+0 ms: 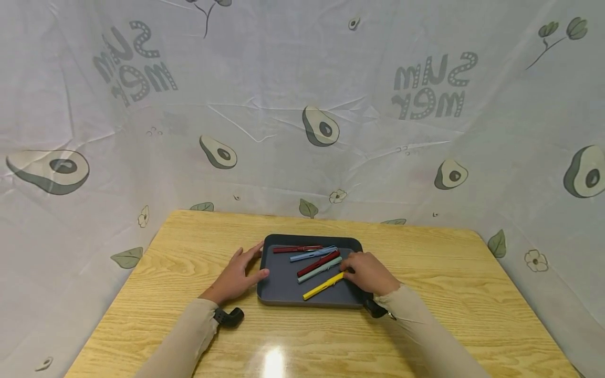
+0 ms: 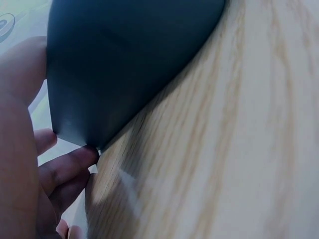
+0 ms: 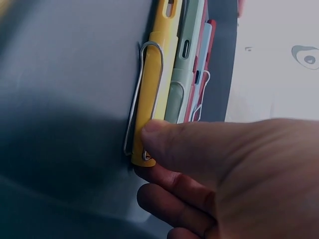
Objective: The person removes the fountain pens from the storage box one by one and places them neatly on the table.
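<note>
A dark grey tray (image 1: 281,286) lies on the table with several pens inside. My left hand (image 1: 238,275) holds its left side, thumb over the rim and fingers against the outer wall. At the tray's right side my right hand (image 1: 368,274) pinches the capped end of a yellow pen (image 1: 323,286); thumb and wire clip show in the right wrist view. Beside it lie a pale green pen (image 1: 320,270), a dark red pen (image 1: 316,265), a light blue pen (image 1: 309,254) and, farthest back, another dark red pen (image 1: 295,249).
The tray stands on a wooden table (image 1: 425,262). Behind and beside the table hangs a white curtain (image 1: 274,173) printed with avocados and leaves. A black wrist device (image 1: 229,317) sits on the left wrist, another (image 1: 374,308) on the right.
</note>
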`<state>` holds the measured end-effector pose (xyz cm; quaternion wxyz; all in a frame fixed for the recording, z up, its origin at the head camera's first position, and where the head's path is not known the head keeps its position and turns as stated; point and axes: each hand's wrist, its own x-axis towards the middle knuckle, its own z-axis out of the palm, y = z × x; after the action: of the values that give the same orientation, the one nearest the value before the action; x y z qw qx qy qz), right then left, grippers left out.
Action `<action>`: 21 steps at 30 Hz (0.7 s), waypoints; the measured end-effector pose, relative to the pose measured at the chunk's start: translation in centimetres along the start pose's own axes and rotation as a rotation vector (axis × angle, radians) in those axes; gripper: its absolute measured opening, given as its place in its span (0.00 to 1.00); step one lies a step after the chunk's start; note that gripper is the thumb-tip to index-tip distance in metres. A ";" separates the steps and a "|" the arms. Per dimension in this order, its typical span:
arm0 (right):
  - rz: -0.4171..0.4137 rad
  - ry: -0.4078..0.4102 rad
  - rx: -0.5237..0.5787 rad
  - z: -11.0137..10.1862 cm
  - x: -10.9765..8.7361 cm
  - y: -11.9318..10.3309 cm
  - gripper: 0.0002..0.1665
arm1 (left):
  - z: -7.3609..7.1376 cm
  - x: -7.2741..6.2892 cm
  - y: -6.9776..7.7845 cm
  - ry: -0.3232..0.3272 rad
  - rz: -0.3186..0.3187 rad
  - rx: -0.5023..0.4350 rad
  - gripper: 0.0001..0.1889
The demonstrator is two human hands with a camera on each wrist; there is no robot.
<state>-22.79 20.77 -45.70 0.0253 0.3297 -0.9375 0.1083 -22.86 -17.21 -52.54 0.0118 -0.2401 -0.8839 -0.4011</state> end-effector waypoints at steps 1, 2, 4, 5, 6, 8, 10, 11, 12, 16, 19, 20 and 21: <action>-0.002 0.001 -0.003 0.0 0.0 0.0 0.06 | 0.0 0.0 0.0 0.000 -0.001 -0.001 0.42; -0.001 0.002 -0.007 0.1 -0.1 0.0 0.06 | 0.0 0.0 0.1 0.000 -0.002 -0.003 0.42; -0.002 0.006 -0.014 0.1 -0.1 0.1 0.05 | 0.0 0.0 0.1 0.000 -0.005 -0.007 0.42; 0.001 0.005 -0.016 0.1 -0.2 0.1 0.05 | 0.0 0.0 0.1 0.000 -0.006 -0.008 0.43; 0.006 0.003 -0.016 0.1 -0.2 0.0 0.05 | 0.0 0.0 0.1 0.000 -0.007 -0.007 0.43; 0.016 -0.003 -0.008 0.1 -0.3 0.0 0.05 | 0.0 0.0 0.2 -0.001 -0.008 -0.008 0.43; 0.025 -0.011 0.003 0.0 -0.4 0.0 0.04 | 0.0 0.0 0.1 0.001 -0.005 -0.008 0.43; 0.027 -0.014 0.010 0.0 -0.4 0.0 0.04 | 0.0 0.0 0.1 0.002 -0.005 -0.007 0.43; 0.025 -0.014 0.015 0.0 -0.5 0.0 0.05 | 0.1 0.0 0.0 0.004 -0.003 -0.005 0.42; 0.003 -0.009 0.032 -0.2 -0.6 0.0 0.06 | 0.1 0.0 -0.1 0.008 -0.001 -0.003 0.42; -0.005 -0.006 0.057 -0.3 -0.6 -0.1 0.07 | 0.2 0.0 -0.2 0.007 0.000 -0.002 0.42; -0.002 -0.007 0.069 -0.3 -0.6 -0.1 0.07 | 0.2 0.0 -0.2 0.008 0.001 -0.002 0.42; 0.003 -0.010 0.081 -0.2 -0.6 -0.1 0.07 | 0.2 0.0 -0.2 0.008 -0.001 0.000 0.43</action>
<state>-22.30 21.10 -45.51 0.0070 0.3296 -0.9330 0.1444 -22.93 -17.23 -52.81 0.0153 -0.2383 -0.8840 -0.4020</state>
